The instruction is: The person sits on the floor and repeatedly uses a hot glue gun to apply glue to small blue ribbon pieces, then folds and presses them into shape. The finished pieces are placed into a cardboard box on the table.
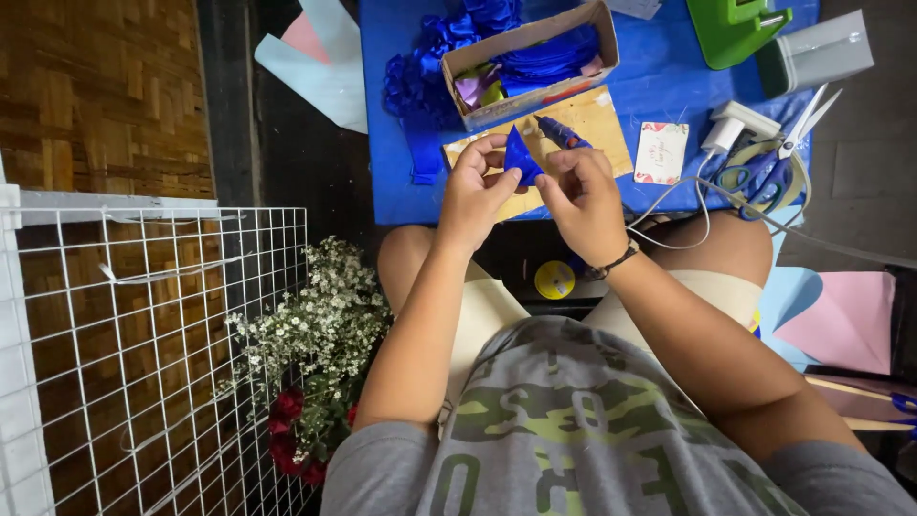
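My left hand [475, 188] and my right hand [585, 196] pinch a small folded piece of blue ribbon [521, 156] between their fingertips, held over a wooden board [597, 122] on a low blue table [659, 76]. A blue glue gun [562, 132] lies on the board just beyond my right hand. My right wrist wears a dark bracelet.
A cardboard box [531, 63] of blue ribbon pieces stands behind the board, with a heap of blue ribbon [420, 81] to its left. Scissors [778, 153], a small card [660, 152] and a white cable lie at right. White flowers and red roses [320, 354] sit beside a wire grid [143, 354].
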